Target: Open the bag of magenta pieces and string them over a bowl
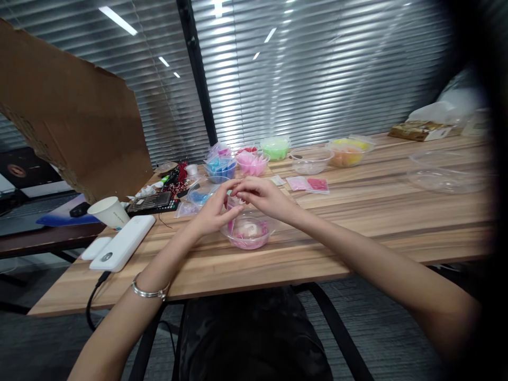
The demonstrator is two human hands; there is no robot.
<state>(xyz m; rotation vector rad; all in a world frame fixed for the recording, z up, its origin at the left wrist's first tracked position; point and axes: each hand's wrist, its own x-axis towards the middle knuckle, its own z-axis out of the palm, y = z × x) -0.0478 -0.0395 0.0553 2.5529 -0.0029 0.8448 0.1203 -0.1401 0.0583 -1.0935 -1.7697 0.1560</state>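
Note:
My left hand (216, 209) and my right hand (264, 197) meet above a clear round bowl (251, 243). Between their curled fingers is a small clear plastic bag (231, 216) with something pink in it, hanging at the bowl's left rim. The fingertips overlap, so the bag's upper part is mostly hidden. Pink bits lie in the bowl around a pale patch. Just behind my left hand stands another clear bowl (198, 197) with blue contents, and a small bag (187, 209) lies beside it.
Farther back stand bowls of blue bags (220, 169), pink bags (253, 164), green pieces (275, 149) and orange pieces (344, 155). Flat pink and red bags (308, 184) lie before a clear bowl (311, 161). A paper cup (109, 212) and white power bank (124, 243) are at left.

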